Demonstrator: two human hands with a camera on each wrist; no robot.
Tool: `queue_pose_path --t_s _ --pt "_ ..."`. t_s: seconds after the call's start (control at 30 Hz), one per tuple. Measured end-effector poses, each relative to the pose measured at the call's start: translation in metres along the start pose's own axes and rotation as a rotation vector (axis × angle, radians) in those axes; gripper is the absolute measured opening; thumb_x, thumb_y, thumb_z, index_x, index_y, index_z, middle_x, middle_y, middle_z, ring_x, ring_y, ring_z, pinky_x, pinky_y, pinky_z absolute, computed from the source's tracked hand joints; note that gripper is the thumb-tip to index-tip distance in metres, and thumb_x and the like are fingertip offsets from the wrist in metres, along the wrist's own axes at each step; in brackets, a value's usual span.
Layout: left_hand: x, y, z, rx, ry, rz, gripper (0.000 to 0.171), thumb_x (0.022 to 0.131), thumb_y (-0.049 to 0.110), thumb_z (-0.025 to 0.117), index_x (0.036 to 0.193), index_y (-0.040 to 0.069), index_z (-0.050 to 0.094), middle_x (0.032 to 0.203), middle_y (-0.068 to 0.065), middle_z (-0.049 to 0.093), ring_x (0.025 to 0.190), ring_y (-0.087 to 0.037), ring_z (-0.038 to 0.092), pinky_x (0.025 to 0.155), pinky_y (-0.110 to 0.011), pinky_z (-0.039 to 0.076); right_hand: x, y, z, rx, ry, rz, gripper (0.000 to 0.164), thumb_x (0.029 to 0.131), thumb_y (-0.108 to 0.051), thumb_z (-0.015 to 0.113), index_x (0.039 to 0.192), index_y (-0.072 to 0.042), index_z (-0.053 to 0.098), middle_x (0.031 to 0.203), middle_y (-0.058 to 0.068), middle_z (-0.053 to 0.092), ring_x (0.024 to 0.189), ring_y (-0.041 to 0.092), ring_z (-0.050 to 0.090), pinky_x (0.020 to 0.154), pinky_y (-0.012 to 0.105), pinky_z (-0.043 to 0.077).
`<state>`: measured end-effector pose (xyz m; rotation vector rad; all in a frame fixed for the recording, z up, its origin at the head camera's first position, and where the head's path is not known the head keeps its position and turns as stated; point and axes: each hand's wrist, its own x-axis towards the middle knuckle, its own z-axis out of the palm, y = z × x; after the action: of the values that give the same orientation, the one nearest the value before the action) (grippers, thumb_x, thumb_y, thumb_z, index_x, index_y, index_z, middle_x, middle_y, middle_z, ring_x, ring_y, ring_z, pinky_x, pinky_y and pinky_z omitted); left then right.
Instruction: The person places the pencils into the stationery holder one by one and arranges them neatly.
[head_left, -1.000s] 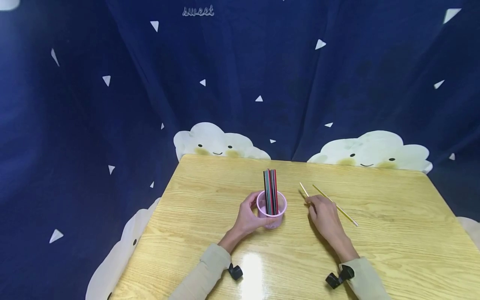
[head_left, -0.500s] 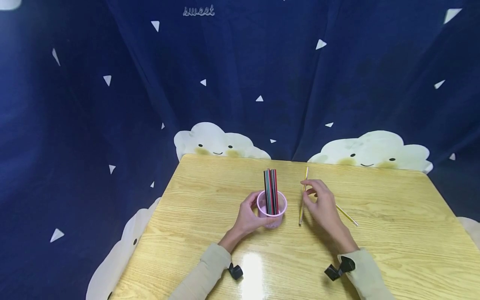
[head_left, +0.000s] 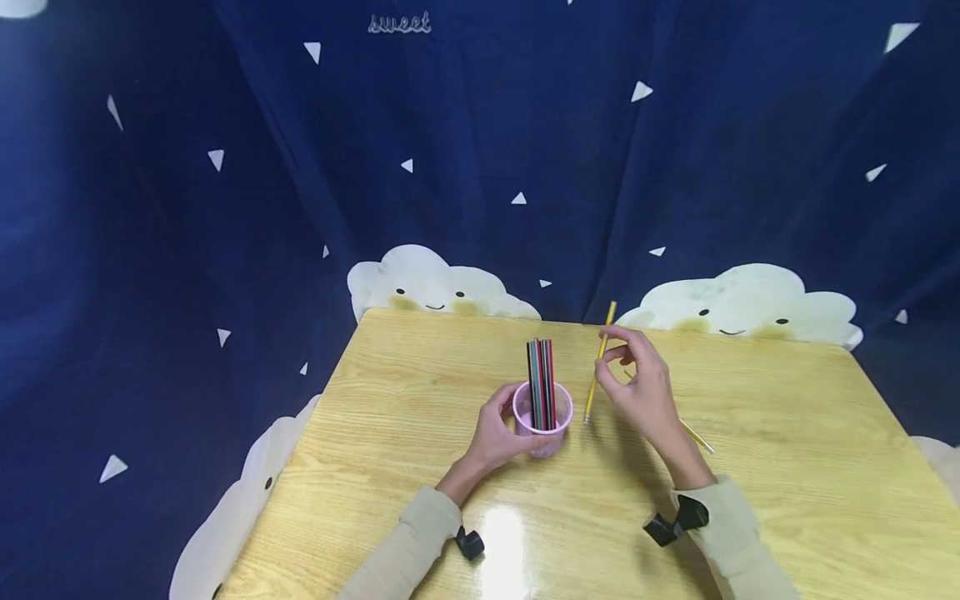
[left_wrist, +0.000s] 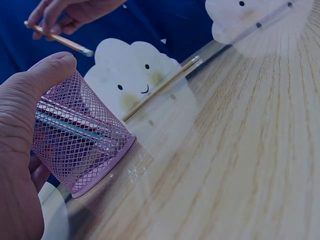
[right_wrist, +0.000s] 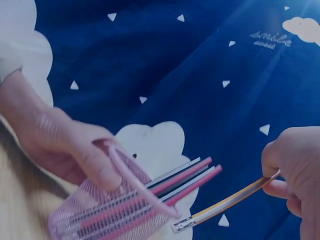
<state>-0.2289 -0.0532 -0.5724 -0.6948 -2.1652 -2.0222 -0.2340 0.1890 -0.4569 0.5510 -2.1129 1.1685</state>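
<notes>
A pink mesh pencil cup (head_left: 543, 442) stands on the table, and my left hand (head_left: 495, 433) grips its side with the thumb across the front. Several dark, teal and red pencils (head_left: 542, 379) lean upright inside it. To the right of the cup, my right hand (head_left: 643, 387) pinches a yellow pencil (head_left: 592, 392) in the air, its eraser end pointing down toward the cup. In the right wrist view that eraser end (right_wrist: 182, 225) appears close to the cup's rim (right_wrist: 145, 187). A second yellow pencil (head_left: 697, 436) lies on the table, partly hidden behind the right hand.
The wooden table (head_left: 420, 375) reaches back to a dark blue curtain (head_left: 465, 167) printed with white clouds and triangles. A black wrist camera (head_left: 471, 544) sits at the left sleeve, another wrist camera (head_left: 675, 521) at the right.
My right hand has picked one yellow pencil off the table, turned it more upright and raised it toward the cup. The left hand and cup have stayed put.
</notes>
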Motion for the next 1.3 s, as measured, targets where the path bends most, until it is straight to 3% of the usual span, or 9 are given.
queue_pose_path --t_s 0.13,0.3,0.53,0.7,0.83,1.0,1.17,1.3 --pt "-0.001 0.000 -0.001 0.002 -0.005 -0.025 0.087 0.064 0.006 0.097 0.142 0.006 0.058 0.135 -0.009 0.066 0.122 -0.025 0.064 0.111 -0.039 0.052 0.005 -0.009 0.006 0.044 0.025 -0.016 0.048 0.078 0.012 0.072 0.125 -0.001 0.068 0.112 0.015 0.068 0.088 0.020 0.062 0.076 0.025 0.048" --pt "0.000 0.001 -0.001 -0.014 -0.005 -0.024 0.086 0.065 0.006 0.097 0.142 0.006 0.058 0.134 -0.011 0.066 0.122 -0.029 0.065 0.111 -0.046 0.052 0.010 -0.015 0.015 0.082 0.039 -0.021 0.051 0.076 0.017 0.075 0.123 -0.003 0.069 0.112 0.016 0.068 0.089 0.022 0.064 0.076 0.028 0.049" --pt "0.004 0.000 0.000 -0.008 -0.005 -0.002 0.085 0.067 0.006 0.097 0.142 0.006 0.058 0.135 -0.012 0.066 0.122 -0.031 0.065 0.111 -0.048 0.052 0.014 -0.028 0.025 0.108 0.058 -0.049 0.048 0.073 0.022 0.073 0.119 0.007 0.067 0.104 0.025 0.067 0.080 0.036 0.065 0.074 0.028 0.047" --pt "0.003 0.000 0.000 -0.003 -0.002 0.001 0.085 0.066 0.005 0.097 0.142 0.006 0.058 0.134 -0.011 0.067 0.120 -0.027 0.066 0.109 -0.044 0.054 0.008 -0.024 0.029 0.113 0.010 -0.049 0.046 0.074 0.018 0.072 0.119 0.007 0.067 0.106 0.023 0.067 0.079 0.035 0.068 0.071 0.034 0.049" --pt "0.003 0.000 0.000 -0.003 0.000 -0.003 0.085 0.066 0.006 0.097 0.142 0.007 0.058 0.134 -0.010 0.067 0.119 -0.026 0.066 0.107 -0.046 0.055 0.000 -0.011 0.033 0.101 -0.040 -0.037 0.047 0.077 0.014 0.075 0.123 0.002 0.068 0.107 0.016 0.067 0.082 0.029 0.070 0.075 0.025 0.050" --pt "0.001 0.001 0.000 -0.003 0.002 -0.006 0.086 0.066 0.007 0.097 0.143 0.007 0.058 0.134 -0.010 0.066 0.119 -0.028 0.066 0.107 -0.049 0.054 -0.009 -0.003 0.038 0.102 -0.082 -0.048 0.047 0.078 0.013 0.074 0.124 0.002 0.068 0.105 0.017 0.066 0.083 0.028 0.071 0.077 0.017 0.048" --pt "0.000 0.000 0.000 0.004 0.004 0.016 0.085 0.066 0.008 0.097 0.142 0.007 0.059 0.133 -0.011 0.067 0.119 -0.029 0.066 0.107 -0.051 0.054 -0.018 -0.001 0.045 0.093 -0.133 -0.021 0.048 0.079 0.013 0.074 0.124 0.000 0.068 0.106 0.011 0.066 0.084 0.026 0.071 0.074 0.025 0.052" --pt "0.000 0.000 0.000 0.006 0.007 0.028 0.084 0.067 0.009 0.097 0.142 0.007 0.059 0.132 -0.012 0.067 0.118 -0.030 0.066 0.106 -0.051 0.055 -0.024 0.000 0.051 0.103 -0.159 -0.007 0.048 0.080 0.014 0.073 0.125 -0.002 0.068 0.107 0.011 0.066 0.085 0.026 0.071 0.076 0.024 0.054"
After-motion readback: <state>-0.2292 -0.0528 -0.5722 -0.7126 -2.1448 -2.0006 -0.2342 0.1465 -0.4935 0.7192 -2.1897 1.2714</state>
